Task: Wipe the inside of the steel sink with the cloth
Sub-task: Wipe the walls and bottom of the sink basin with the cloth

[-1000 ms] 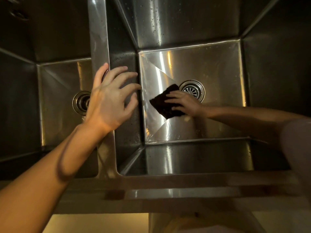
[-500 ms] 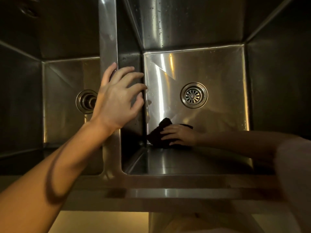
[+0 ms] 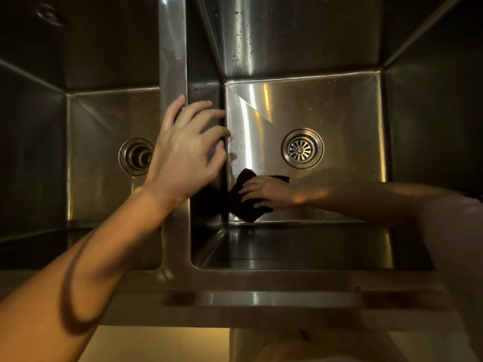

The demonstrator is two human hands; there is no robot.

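I look down into a double steel sink. In the right basin, my right hand lies flat on a dark cloth and presses it against the basin floor, in the near-left corner close to the dividing wall. The round drain strainer sits further back, uncovered. My left hand rests on top of the divider between the two basins, fingers spread and loosely bent over its edge, holding nothing.
The left basin has its own drain fitting. Water drops speckle the right basin's back wall. The sink's front rim runs across the bottom, with a pale floor below it.
My right hand slid the cloth from beside the drain toward me into the near-left corner of the right basin, then shifted it a little. The left hand stayed on the divider.
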